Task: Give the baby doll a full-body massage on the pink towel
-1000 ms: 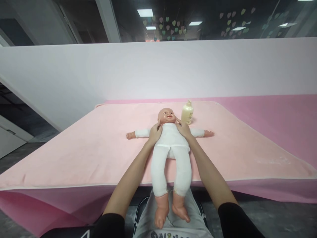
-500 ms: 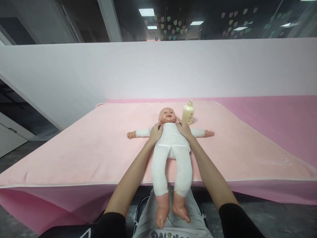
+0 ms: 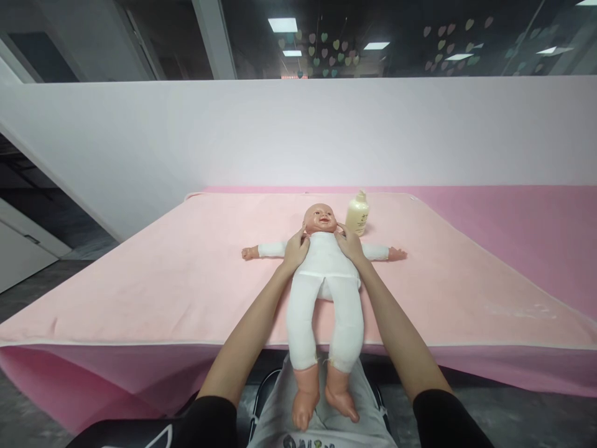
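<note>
In the head view, the only one at hand, the handling of the doll (image 3: pixel 321 258) looks under way: it lies on its back on the peach blanket (image 3: pixel 196 274), arms spread straight out to both sides, with both of the person's hands set on it. What is done, as far as this moment shows, is that the doll is laid out and the hands are placed; how much is left cannot be read from it. The bottle (image 3: pixel 357 214) stands upright just beyond the right hand (image 3: pixel 349 244), with no fingers wrapped round it (whether that hand brushes its base, I cannot tell). The left hand (image 3: pixel 296 250) lies against the doll's shoulder on the person's left, fingers pointing up beside the head (image 3: pixel 319 218); the right hand mirrors it at the other shoulder. Both are curved over the cloth body rather than spread wide, but whether they grip or merely rest there cannot be told. So the doll is directly between and under the two hands, its torso flanked by the forearms, its legs reaching over the near edge, its feet (image 3: pixel 305 401) above the person's grey trousers (image 3: pixel 321 430).
</note>
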Demonstrator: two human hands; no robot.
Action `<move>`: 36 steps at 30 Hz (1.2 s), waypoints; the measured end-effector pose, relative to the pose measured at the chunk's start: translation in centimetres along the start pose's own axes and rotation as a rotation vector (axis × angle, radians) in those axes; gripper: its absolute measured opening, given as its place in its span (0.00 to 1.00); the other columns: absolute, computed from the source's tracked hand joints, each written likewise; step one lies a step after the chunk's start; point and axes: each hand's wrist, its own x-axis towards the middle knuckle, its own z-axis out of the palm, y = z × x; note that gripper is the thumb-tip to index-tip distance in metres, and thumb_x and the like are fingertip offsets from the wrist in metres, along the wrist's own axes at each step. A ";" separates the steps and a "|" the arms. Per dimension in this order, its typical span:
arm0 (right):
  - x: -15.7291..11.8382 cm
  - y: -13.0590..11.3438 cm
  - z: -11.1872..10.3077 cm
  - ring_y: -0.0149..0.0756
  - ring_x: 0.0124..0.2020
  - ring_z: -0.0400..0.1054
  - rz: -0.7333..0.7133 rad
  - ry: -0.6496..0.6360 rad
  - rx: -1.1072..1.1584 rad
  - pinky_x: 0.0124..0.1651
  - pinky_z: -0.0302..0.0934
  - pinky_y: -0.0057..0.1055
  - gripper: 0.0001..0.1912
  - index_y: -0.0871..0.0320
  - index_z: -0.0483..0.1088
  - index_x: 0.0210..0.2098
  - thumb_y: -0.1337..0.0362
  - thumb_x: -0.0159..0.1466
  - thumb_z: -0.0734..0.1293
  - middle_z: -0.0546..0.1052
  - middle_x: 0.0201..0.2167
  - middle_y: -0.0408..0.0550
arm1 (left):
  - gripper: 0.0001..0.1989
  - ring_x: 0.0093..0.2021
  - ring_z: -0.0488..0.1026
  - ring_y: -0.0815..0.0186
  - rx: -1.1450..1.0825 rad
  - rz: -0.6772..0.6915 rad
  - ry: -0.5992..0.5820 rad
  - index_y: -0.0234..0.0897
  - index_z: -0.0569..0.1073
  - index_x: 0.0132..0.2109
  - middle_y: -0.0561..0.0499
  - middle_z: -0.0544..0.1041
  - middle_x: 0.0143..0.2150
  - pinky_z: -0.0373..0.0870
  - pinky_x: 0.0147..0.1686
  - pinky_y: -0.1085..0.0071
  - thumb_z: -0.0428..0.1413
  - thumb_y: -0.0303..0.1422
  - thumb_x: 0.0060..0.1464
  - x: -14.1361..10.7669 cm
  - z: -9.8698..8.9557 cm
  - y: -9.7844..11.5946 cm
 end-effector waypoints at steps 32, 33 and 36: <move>-0.1 -0.2 0.2 0.41 0.45 0.69 0.007 0.040 -0.052 0.50 0.60 0.38 0.21 0.59 0.67 0.53 0.59 0.63 0.58 0.76 0.43 0.52 | 0.25 0.46 0.72 0.62 0.076 0.061 -0.004 0.32 0.61 0.62 0.44 0.76 0.47 0.66 0.49 0.65 0.46 0.29 0.57 -0.1 -0.2 -0.1; -0.2 -0.2 0.2 0.41 0.45 0.69 0.003 0.041 -0.046 0.50 0.60 0.38 0.21 0.60 0.68 0.52 0.59 0.62 0.58 0.76 0.42 0.52 | 0.25 0.46 0.72 0.62 0.094 0.071 -0.003 0.32 0.61 0.62 0.44 0.76 0.47 0.66 0.49 0.65 0.46 0.29 0.57 -0.1 -0.3 0.0; -0.2 -0.3 0.1 0.41 0.42 0.69 -0.021 0.102 0.007 0.48 0.61 0.37 0.21 0.62 0.70 0.49 0.60 0.61 0.58 0.77 0.40 0.54 | 0.22 0.47 0.71 0.60 0.225 0.120 0.024 0.33 0.66 0.58 0.43 0.76 0.46 0.64 0.50 0.64 0.45 0.29 0.57 -0.3 -0.7 0.4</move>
